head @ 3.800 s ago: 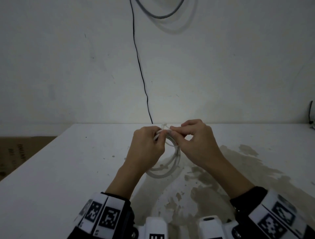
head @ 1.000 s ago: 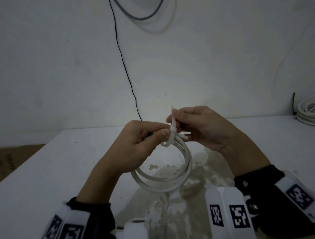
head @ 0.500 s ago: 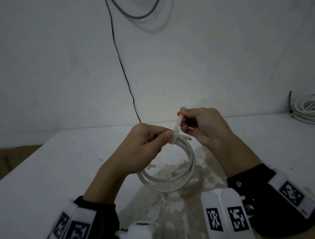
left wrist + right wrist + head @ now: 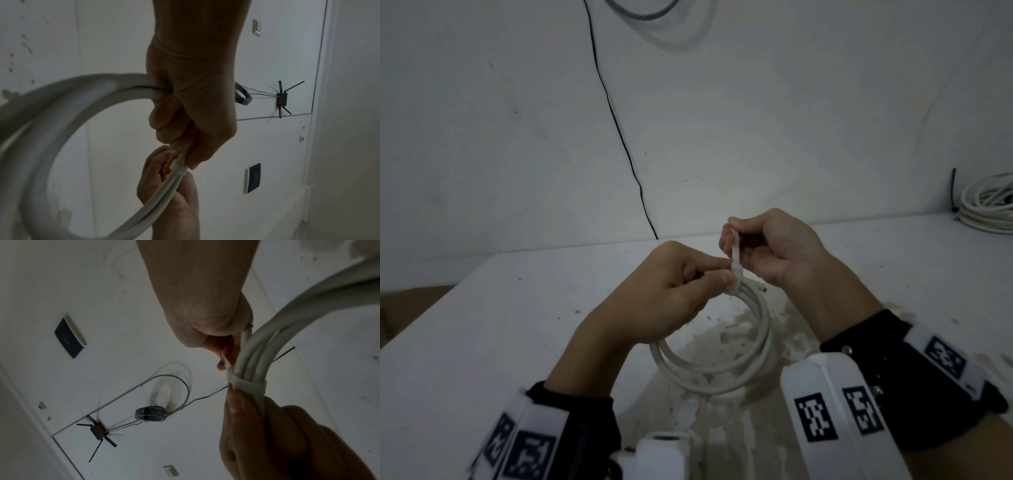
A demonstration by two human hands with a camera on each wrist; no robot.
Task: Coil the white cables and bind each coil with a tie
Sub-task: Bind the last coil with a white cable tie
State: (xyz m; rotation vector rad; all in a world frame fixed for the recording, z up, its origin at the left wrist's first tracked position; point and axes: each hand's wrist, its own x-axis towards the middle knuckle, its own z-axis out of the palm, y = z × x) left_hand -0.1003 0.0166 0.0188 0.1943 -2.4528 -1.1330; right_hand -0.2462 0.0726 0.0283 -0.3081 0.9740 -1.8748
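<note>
The left hand (image 4: 667,294) grips the white cable coil (image 4: 739,370) at its 12 o'clock point, fingers curled round the strands, holding it above the table (image 4: 482,325). A white tie (image 4: 735,270) circles the strands there. The right hand (image 4: 777,253) pinches the tie's tail, which points upward. A second coil (image 4: 986,205) lies at 2 o'clock on the table

Coil's (image 4: 726,373) top strands lost to me inside my left hand's (image 4: 667,298) curled fingers, tie's (image 4: 736,251) tip buried between right hand's (image 4: 774,250) fingertips, far cable bundle (image 4: 986,205) cropped at the edge
</note>
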